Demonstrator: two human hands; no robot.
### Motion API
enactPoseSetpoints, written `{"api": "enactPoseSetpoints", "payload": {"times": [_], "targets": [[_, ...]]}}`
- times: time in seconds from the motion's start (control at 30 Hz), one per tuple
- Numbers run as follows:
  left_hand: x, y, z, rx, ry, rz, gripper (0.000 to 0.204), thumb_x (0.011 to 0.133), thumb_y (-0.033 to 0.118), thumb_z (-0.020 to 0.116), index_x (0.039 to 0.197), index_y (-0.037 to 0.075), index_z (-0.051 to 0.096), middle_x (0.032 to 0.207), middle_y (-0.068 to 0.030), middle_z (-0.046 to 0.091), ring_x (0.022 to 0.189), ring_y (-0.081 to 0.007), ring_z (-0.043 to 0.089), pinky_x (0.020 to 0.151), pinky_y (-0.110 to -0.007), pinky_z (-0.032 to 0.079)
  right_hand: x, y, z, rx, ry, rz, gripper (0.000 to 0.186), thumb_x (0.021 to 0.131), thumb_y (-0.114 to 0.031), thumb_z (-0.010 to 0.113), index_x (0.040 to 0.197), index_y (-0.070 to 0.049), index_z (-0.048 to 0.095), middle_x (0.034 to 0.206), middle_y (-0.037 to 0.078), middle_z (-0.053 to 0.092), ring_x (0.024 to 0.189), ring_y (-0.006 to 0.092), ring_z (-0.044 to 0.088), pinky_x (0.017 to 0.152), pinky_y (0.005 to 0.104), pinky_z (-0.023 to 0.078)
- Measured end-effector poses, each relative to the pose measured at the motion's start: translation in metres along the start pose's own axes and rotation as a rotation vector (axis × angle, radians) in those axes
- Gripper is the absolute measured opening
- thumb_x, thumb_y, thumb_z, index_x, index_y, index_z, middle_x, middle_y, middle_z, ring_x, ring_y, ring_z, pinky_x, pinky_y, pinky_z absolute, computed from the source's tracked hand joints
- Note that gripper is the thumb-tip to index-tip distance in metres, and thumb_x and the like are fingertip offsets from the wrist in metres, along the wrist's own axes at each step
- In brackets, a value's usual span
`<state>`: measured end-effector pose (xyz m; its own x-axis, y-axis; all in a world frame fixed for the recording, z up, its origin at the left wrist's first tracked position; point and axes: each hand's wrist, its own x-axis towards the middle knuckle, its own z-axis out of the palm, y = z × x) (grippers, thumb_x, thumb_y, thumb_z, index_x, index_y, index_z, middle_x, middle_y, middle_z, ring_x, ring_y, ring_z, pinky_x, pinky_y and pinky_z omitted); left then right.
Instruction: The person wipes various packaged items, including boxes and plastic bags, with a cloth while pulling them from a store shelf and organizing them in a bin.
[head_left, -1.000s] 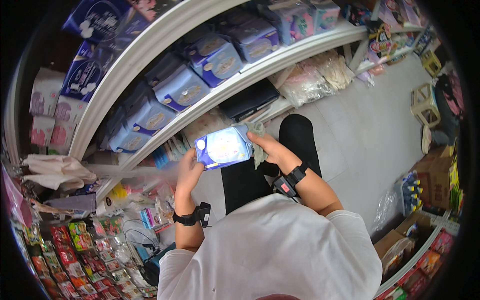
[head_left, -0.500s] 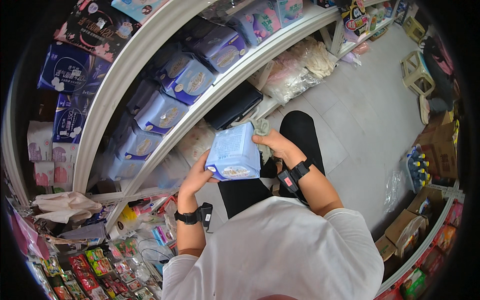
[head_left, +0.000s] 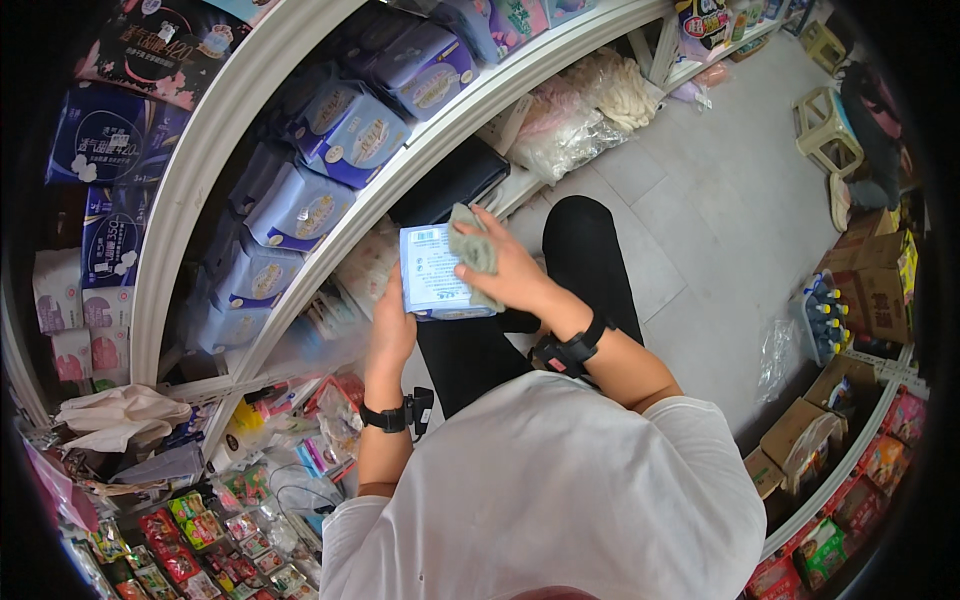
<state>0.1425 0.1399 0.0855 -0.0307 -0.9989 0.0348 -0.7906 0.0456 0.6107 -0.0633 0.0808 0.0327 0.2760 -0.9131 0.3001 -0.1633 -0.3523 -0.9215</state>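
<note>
Near shelf [head_left: 480, 122]: L hand [head_left: 393, 325] gripping blue pkg [head_left: 426, 270], R hand [head_left: 512, 272] palm-down clutching cloth [head_left: 474, 250]

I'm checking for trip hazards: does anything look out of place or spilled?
Yes: a crumpled sheet of clear plastic lies loose on the grey tiled floor, near some blue-and-yellow bottles, looking like dropped wrapping. No spill is visible.

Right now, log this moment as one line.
left hand: grips blue pack | right hand: holds grey-green cloth against pack | shelf: more blue packs
</note>
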Motion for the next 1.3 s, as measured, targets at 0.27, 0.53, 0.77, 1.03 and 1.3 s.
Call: {"api": "enactPoseSetpoints", "payload": {"times": [0.27, 0.53, 0.77, 1.03, 1.3], "targets": [[0.0, -0.011, -0.005, 0.012, -0.143, -0.041, 0.057, 0.079, -0.011, 0.042, 0.134, 0.0, 0.045, 0.123, -0.0284, 0.055, 0.115, -0.0413, 0.054, 0.095, -0.041, 0.043, -0.007, -0.061, 0.02, -0.238, -0.375, -0.341, 0.062, 0.081, -0.029, 0.067, 0.136, -0.009, 0.047, 0.148, 0.014, 0.035, 0.137, 0.0317, 0.032, 0.111, 0.05, 0.027], [-0.008, 0.003, -0.015, -0.015, 0.068, -0.022, 0.054, 0.084, -0.01, 0.045, 0.136, 0.003, 0.046, 0.121, -0.0252, 0.059, 0.113, -0.0348, 0.058, 0.096, -0.036, 0.044, 0.005, -0.024, -0.005, -0.193, -0.171, 0.036, 0.061, 0.082, -0.028, 0.065, 0.136, -0.008, 0.046, 0.146, 0.02, 0.035, 0.134, 0.0355, 0.035, 0.109, 0.0504, 0.03], [-0.007, 0.002, -0.006, -0.05, -0.129, -0.028, 0.048, 0.083, -0.008, 0.043, 0.129, -0.003, 0.05, 0.121, -0.0284, 0.056, 0.117, -0.0386, 0.054, 0.097, -0.04, 0.043, -0.008, -0.066, 0.02, -0.238, -0.406, -0.356, 0.06, 0.076, -0.023, 0.069, 0.132, -0.012, 0.05, 0.144, 0.013, 0.04, 0.135, 0.03, 0.035, 0.111, 0.0516, 0.026], [-0.013, -0.005, -0.016, 0.035, 0.05, -0.016, 0.052, 0.083, -0.01, 0.042, 0.134, 0.001, 0.048, 0.126, -0.026, 0.055, 0.117, -0.038, 0.055, 0.099, -0.039, 0.041, 0.01, -0.006, -0.005, -0.085, -0.116, -0.014, 0.049, 0.082, -0.026, 0.063, 0.127, -0.005, 0.053, 0.124, 0.015, 0.058, 0.108, 0.0304, 0.06, 0.09, 0.0386, 0.048], [-0.019, -0.008, -0.017, 0.069, 0.233, 0.104, 0.05, 0.088, -0.004, 0.049, 0.137, 0.006, 0.046, 0.126, -0.0215, 0.057, 0.116, -0.0362, 0.056, 0.099, -0.038, 0.042, -0.004, 0.04, -0.015, 1.023, -0.259, 0.85, 0.051, 0.093, -0.044, 0.054, 0.12, -0.001, 0.056, 0.106, 0.009, 0.065, 0.092, 0.0165, 0.064, 0.08, 0.0298, 0.053]]}}
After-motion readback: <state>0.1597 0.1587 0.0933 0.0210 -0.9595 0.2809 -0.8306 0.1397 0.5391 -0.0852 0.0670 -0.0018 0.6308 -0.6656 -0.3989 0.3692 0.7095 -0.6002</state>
